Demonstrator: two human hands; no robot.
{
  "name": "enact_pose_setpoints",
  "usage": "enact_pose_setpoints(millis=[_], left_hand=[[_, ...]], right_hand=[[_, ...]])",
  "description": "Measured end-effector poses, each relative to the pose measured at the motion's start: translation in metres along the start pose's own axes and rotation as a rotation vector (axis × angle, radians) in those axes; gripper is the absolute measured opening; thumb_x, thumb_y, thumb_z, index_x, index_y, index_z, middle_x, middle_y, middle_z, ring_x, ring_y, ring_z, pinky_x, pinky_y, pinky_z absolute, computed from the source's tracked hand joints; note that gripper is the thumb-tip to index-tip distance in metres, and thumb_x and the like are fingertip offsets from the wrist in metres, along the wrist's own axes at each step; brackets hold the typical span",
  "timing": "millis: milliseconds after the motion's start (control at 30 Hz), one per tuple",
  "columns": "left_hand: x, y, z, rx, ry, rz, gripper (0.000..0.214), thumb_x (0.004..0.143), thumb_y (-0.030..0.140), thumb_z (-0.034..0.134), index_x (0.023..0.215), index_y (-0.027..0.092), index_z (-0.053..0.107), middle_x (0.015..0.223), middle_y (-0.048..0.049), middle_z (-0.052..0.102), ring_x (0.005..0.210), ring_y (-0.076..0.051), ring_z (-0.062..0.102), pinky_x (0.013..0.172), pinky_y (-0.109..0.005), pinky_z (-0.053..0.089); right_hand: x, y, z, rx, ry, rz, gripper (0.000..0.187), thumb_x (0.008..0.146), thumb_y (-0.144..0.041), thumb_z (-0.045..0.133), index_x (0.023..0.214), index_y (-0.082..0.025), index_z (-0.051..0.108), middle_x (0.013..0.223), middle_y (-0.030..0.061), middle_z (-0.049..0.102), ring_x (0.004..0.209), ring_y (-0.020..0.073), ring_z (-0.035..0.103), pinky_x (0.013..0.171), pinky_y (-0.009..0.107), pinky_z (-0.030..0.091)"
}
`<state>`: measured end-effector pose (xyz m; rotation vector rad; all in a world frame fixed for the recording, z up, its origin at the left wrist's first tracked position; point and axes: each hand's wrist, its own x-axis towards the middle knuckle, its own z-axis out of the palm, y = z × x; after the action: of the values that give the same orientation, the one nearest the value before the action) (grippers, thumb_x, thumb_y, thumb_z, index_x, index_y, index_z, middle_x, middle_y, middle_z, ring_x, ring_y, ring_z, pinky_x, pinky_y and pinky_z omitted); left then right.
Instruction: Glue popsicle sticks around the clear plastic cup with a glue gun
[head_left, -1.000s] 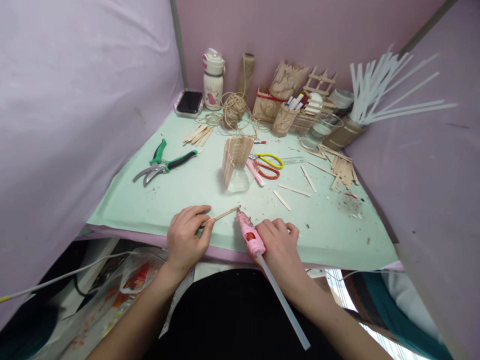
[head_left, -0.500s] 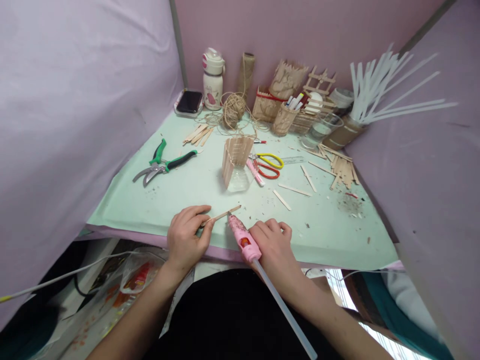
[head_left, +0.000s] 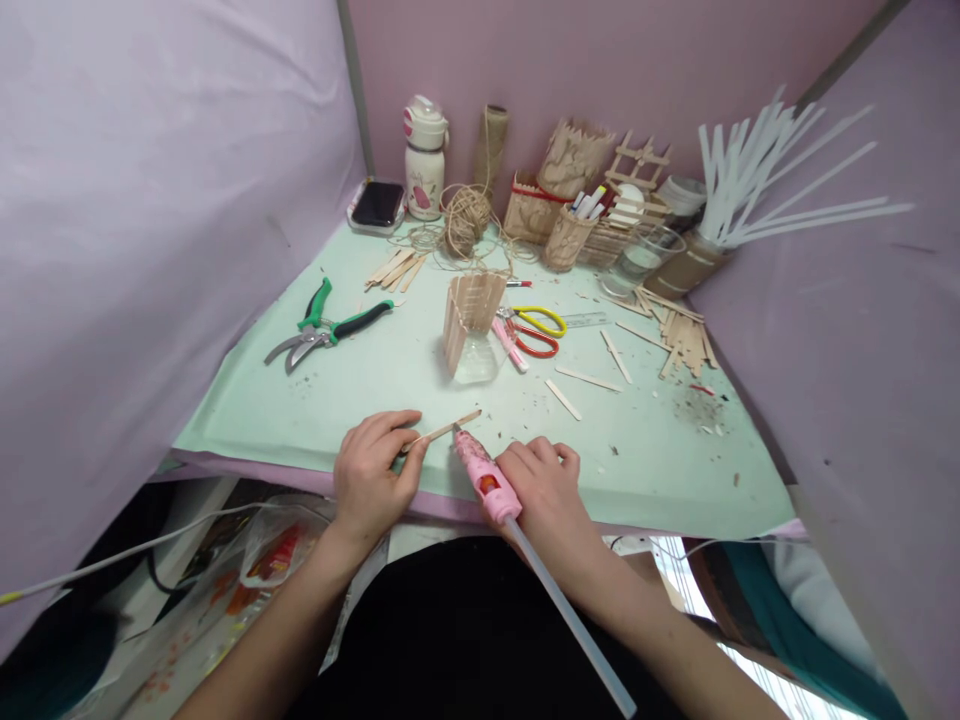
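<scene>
My left hand (head_left: 371, 478) pinches one end of a thin wooden craft stick (head_left: 448, 428) that lies slanted near the front edge of the mint-green table mat (head_left: 315, 400). A pink glue gun (head_left: 480, 477), with a long clear glue stick (head_left: 570, 625) running out of its back, is gripped in my right hand (head_left: 551, 495). Its nozzle points at the middle of the craft stick, touching or nearly touching it. Beyond them stands a small holder made of craft sticks (head_left: 474, 305) on a clear base.
Green-handled pliers (head_left: 326, 325) lie at the left; yellow and red scissors (head_left: 536, 330) sit right of the holder. Loose craft sticks (head_left: 679, 335) are scattered at right. At the back stand a bottle (head_left: 425, 158), a phone (head_left: 377, 204), twine (head_left: 465, 220), wooden holders and a jar of glue sticks (head_left: 750, 180).
My right hand has slid the glue gun to the left, bringing its nozzle from the stick's far tip toward the stick's middle. My left hand has stayed put.
</scene>
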<state>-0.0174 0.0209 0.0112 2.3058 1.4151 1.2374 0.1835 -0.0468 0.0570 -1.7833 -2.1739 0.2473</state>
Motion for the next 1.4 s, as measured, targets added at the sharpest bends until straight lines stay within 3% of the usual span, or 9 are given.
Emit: enact_pose_setpoints(millis=[200, 433, 600, 767, 933, 1100, 1267, 1400], left_hand=[[0.0005, 0.0005, -0.0001, 0.0, -0.008, 0.003, 0.009, 0.086, 0.021, 0.062, 0.078, 0.02, 0.065, 0.102, -0.0055, 0.073, 0.097, -0.021, 0.066, 0.086, -0.037, 0.048], [0.0004, 0.0006, -0.0007, 0.001, -0.008, 0.002, 0.008, 0.086, 0.021, 0.063, 0.078, 0.02, 0.065, 0.102, -0.0052, 0.073, 0.097, -0.021, 0.065, 0.086, -0.037, 0.047], [0.0004, 0.0005, -0.0008, -0.004, -0.009, 0.005, 0.008, 0.086, 0.02, 0.063, 0.077, 0.02, 0.065, 0.101, -0.0051, 0.073, 0.096, -0.021, 0.065, 0.084, -0.037, 0.047], [0.0006, 0.0002, -0.0011, -0.005, -0.012, 0.0, 0.007, 0.085, 0.021, 0.063, 0.078, 0.02, 0.065, 0.102, -0.0051, 0.073, 0.097, -0.021, 0.065, 0.084, -0.037, 0.047], [0.0007, 0.0002, -0.0007, -0.009, -0.014, -0.001, 0.008, 0.086, 0.021, 0.062, 0.078, 0.02, 0.065, 0.102, -0.0051, 0.073, 0.097, -0.022, 0.066, 0.083, -0.037, 0.047], [0.0008, 0.0005, -0.0007, -0.009, -0.009, 0.0, 0.008, 0.085, 0.021, 0.062, 0.078, 0.02, 0.065, 0.102, -0.005, 0.073, 0.096, -0.022, 0.066, 0.083, -0.037, 0.047], [0.001, 0.0011, -0.0011, -0.002, -0.01, -0.001, 0.009, 0.086, 0.02, 0.062, 0.077, 0.02, 0.065, 0.101, -0.0049, 0.073, 0.096, -0.021, 0.066, 0.083, -0.037, 0.047], [0.001, 0.0001, -0.0011, -0.002, -0.016, -0.002, 0.009, 0.086, 0.021, 0.062, 0.077, 0.02, 0.064, 0.102, -0.005, 0.073, 0.096, -0.022, 0.066, 0.083, -0.037, 0.047]], right_hand=[[0.001, 0.0031, -0.0012, -0.05, 0.04, 0.085, 0.01, 0.085, -0.025, 0.058, 0.077, -0.02, 0.053, 0.079, 0.0014, 0.06, 0.081, 0.0205, 0.046, 0.081, 0.037, 0.024], [0.0003, 0.0005, -0.0012, 0.019, -0.017, 0.034, 0.011, 0.086, -0.023, 0.057, 0.076, -0.02, 0.052, 0.08, 0.0004, 0.061, 0.081, 0.0193, 0.046, 0.079, 0.035, 0.024], [0.0017, 0.004, -0.0013, -0.034, 0.042, 0.12, 0.012, 0.085, -0.024, 0.057, 0.075, -0.02, 0.052, 0.078, 0.001, 0.061, 0.08, 0.0199, 0.046, 0.08, 0.036, 0.023], [0.0014, 0.0025, -0.0015, 0.019, -0.011, 0.031, 0.011, 0.086, -0.025, 0.055, 0.076, -0.02, 0.052, 0.08, 0.0007, 0.062, 0.081, 0.0194, 0.048, 0.08, 0.035, 0.024], [0.0015, 0.0046, -0.002, -0.021, 0.04, 0.12, 0.014, 0.087, -0.026, 0.055, 0.075, -0.021, 0.051, 0.077, 0.0009, 0.061, 0.079, 0.0195, 0.048, 0.08, 0.035, 0.024], [0.0008, 0.0032, -0.0044, 0.066, -0.043, 0.074, 0.016, 0.089, -0.029, 0.054, 0.075, -0.021, 0.051, 0.079, 0.0003, 0.061, 0.081, 0.0189, 0.048, 0.081, 0.035, 0.025], [0.0006, 0.0044, -0.0046, 0.041, -0.01, 0.143, 0.015, 0.088, -0.029, 0.054, 0.077, -0.021, 0.052, 0.08, 0.0011, 0.062, 0.081, 0.0196, 0.048, 0.081, 0.036, 0.025], [0.002, 0.0028, -0.009, 0.039, -0.071, 0.111, 0.015, 0.089, -0.028, 0.053, 0.076, -0.021, 0.052, 0.08, 0.0006, 0.062, 0.082, 0.0191, 0.049, 0.081, 0.035, 0.026]])
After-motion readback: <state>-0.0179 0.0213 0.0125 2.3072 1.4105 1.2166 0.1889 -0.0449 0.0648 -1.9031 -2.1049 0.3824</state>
